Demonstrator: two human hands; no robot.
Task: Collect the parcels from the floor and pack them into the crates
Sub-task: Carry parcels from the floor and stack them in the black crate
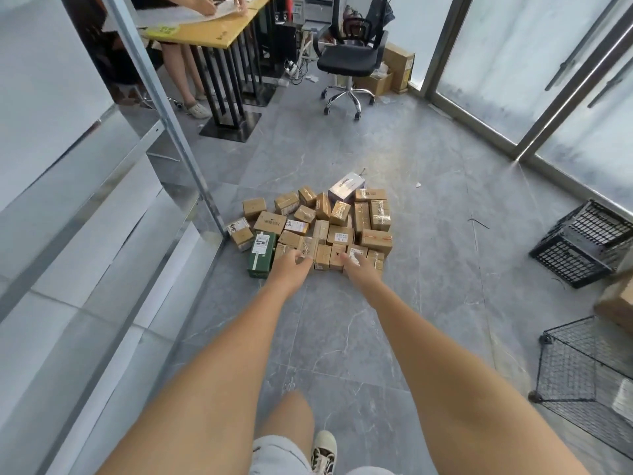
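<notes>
Several small brown cardboard parcels lie in a heap on the grey tiled floor, with a green box at the heap's near left and a white and purple box at its far side. Both my arms stretch out to the front row of the heap. My left hand touches a taped parcel beside the green box, its fingers loosely bent. My right hand has its thumb spread and its fingers resting on a labelled parcel. A black plastic crate and a wire crate stand at the right.
A metal post and glass partition run along the left, close to the heap. Further back are a yellow-topped table with a seated person, and a black office chair. Glass doors close off the right. A cardboard box sits above the wire crate.
</notes>
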